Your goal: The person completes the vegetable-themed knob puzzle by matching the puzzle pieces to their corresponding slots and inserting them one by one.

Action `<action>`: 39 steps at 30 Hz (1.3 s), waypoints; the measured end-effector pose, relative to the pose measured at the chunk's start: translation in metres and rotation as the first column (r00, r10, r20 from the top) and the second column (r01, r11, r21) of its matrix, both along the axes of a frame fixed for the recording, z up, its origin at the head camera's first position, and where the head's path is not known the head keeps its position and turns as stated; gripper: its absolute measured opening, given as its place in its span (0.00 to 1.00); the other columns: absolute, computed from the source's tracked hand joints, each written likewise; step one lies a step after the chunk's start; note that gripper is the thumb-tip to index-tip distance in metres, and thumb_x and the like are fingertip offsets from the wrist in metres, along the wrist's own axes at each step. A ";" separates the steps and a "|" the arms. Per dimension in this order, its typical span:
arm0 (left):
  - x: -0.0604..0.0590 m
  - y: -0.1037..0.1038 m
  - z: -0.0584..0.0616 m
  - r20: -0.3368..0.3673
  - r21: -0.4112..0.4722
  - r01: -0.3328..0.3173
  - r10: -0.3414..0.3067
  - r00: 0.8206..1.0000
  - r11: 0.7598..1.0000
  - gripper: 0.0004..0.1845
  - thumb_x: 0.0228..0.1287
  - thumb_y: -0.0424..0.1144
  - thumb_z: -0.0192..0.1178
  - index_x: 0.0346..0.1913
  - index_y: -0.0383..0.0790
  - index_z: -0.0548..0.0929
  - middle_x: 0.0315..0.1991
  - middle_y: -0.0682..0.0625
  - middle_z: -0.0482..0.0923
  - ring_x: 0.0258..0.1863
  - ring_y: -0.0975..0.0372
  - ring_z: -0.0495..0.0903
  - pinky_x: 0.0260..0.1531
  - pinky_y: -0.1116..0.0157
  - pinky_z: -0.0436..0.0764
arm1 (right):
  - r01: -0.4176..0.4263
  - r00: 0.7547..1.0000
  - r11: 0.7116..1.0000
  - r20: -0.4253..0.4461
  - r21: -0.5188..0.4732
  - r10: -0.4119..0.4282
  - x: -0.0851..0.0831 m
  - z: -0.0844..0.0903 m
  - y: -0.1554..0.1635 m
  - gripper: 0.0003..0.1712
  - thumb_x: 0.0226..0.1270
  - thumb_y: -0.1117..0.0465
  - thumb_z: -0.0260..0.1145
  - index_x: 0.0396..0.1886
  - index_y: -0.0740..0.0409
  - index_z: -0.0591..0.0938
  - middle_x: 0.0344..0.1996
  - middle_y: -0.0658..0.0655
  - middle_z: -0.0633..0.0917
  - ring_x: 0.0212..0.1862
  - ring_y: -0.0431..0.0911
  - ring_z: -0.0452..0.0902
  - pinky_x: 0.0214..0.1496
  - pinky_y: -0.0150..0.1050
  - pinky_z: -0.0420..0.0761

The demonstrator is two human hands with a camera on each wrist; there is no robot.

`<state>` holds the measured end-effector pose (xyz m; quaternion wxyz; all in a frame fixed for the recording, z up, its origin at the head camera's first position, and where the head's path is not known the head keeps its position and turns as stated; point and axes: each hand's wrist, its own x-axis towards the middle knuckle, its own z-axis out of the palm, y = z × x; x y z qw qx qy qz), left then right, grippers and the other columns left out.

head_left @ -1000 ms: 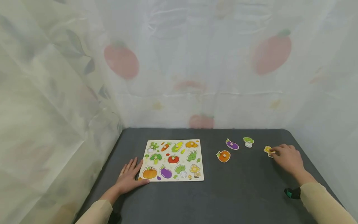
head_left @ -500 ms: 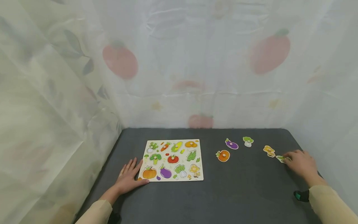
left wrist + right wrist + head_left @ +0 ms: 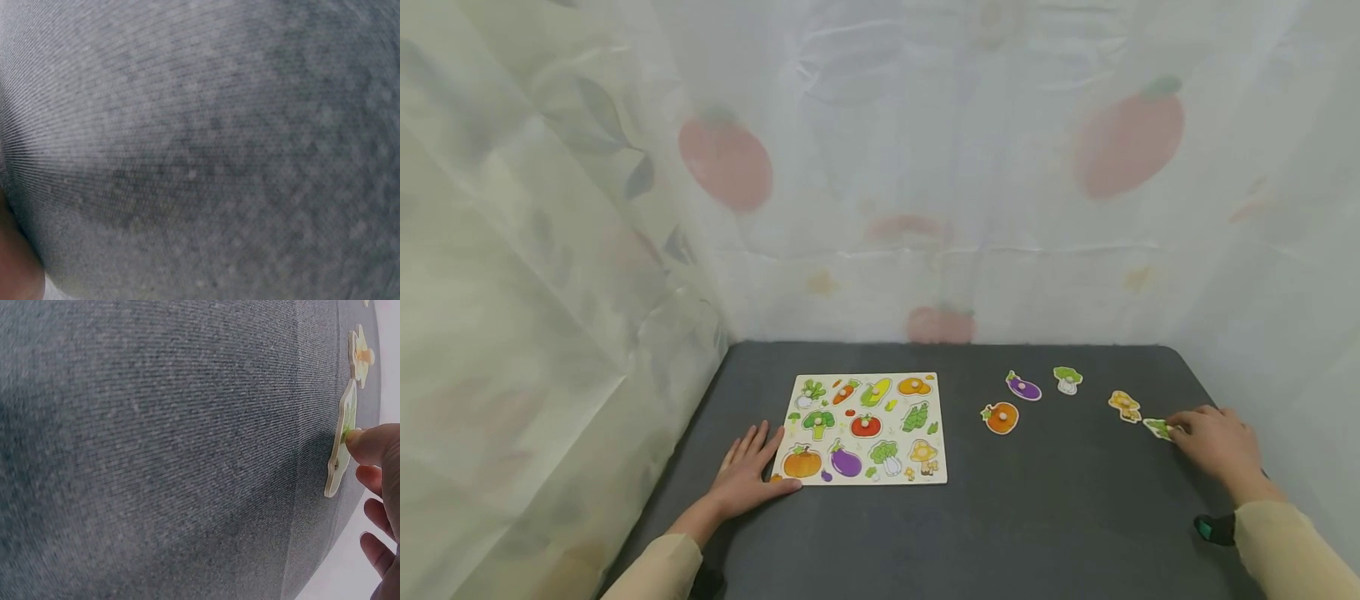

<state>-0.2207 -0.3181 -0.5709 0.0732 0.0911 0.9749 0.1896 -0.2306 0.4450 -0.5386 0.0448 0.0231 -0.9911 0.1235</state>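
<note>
A wooden vegetable puzzle board (image 3: 865, 427) lies on the dark grey table (image 3: 1060, 517), with several pieces seated in it. My left hand (image 3: 748, 475) lies flat on the table, its fingers straight, touching the board's near left corner. My right hand (image 3: 1213, 437) is at the far right with curled fingers, their tips on a small green piece (image 3: 1157, 428). In the right wrist view one fingertip (image 3: 369, 440) sits on the green piece (image 3: 340, 447), which lies on the cloth. The left wrist view shows only grey cloth and a sliver of hand (image 3: 15, 262).
Loose pieces lie right of the board: an orange one (image 3: 1001, 417), a purple eggplant (image 3: 1022, 387), a green-topped one (image 3: 1066, 379) and a yellow mushroom (image 3: 1124, 405), also visible in the right wrist view (image 3: 360, 355). Sheer printed curtains close in the table's back and sides.
My right hand left the yellow mushroom piece and moved right to the green piece, where it has stayed for the last half second. The left hand has not moved.
</note>
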 end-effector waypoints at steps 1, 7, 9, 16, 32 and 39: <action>0.001 0.000 0.000 -0.004 0.003 0.000 0.000 1.000 1.000 0.62 0.55 0.76 0.63 0.83 0.43 0.53 0.82 0.35 0.43 0.80 0.39 0.39 0.74 0.37 0.37 | -0.001 1.000 1.000 0.001 0.002 0.001 0.000 0.000 0.000 0.13 0.67 0.61 0.68 0.44 0.66 0.88 0.45 0.76 0.80 0.46 0.74 0.69 0.39 0.69 0.69; 0.002 0.001 0.001 -0.023 0.029 0.003 -0.003 1.000 1.000 0.61 0.55 0.74 0.65 0.82 0.41 0.55 0.81 0.34 0.44 0.79 0.38 0.40 0.74 0.36 0.38 | -0.007 1.000 1.000 -0.014 0.011 0.007 0.002 -0.002 0.000 0.11 0.66 0.62 0.69 0.43 0.65 0.88 0.44 0.74 0.81 0.46 0.74 0.69 0.40 0.71 0.68; 0.002 0.001 0.001 -0.022 0.028 0.003 -0.003 1.000 1.000 0.61 0.55 0.74 0.65 0.82 0.41 0.55 0.81 0.34 0.44 0.79 0.38 0.40 0.73 0.36 0.38 | -0.014 1.000 1.000 -0.026 0.013 0.014 0.002 -0.003 0.000 0.11 0.66 0.62 0.69 0.43 0.65 0.88 0.43 0.74 0.81 0.45 0.73 0.70 0.40 0.70 0.68; 0.001 0.002 0.003 0.000 -0.005 0.000 0.000 1.000 1.000 0.62 0.56 0.76 0.63 0.83 0.42 0.53 0.82 0.34 0.43 0.80 0.38 0.38 0.74 0.36 0.38 | -0.031 0.998 0.999 -0.053 0.017 0.032 0.004 -0.002 0.004 0.11 0.66 0.59 0.70 0.40 0.63 0.89 0.42 0.71 0.82 0.45 0.72 0.71 0.38 0.69 0.68; 0.000 0.000 0.000 -0.006 -0.002 -0.006 0.006 1.000 1.000 0.62 0.55 0.77 0.62 0.83 0.43 0.53 0.82 0.35 0.43 0.80 0.39 0.38 0.74 0.36 0.37 | -0.016 1.000 0.998 -0.014 -0.053 0.015 0.005 -0.004 0.009 0.14 0.66 0.56 0.71 0.40 0.65 0.88 0.36 0.66 0.83 0.41 0.67 0.72 0.34 0.62 0.71; -0.001 0.000 0.000 -0.006 -0.003 -0.007 0.007 1.000 1.000 0.62 0.55 0.77 0.62 0.83 0.43 0.52 0.82 0.35 0.43 0.80 0.39 0.38 0.74 0.36 0.37 | -0.007 0.999 0.997 -0.036 -0.083 0.004 0.003 -0.002 0.004 0.15 0.68 0.55 0.71 0.40 0.65 0.89 0.38 0.70 0.84 0.40 0.68 0.75 0.35 0.60 0.73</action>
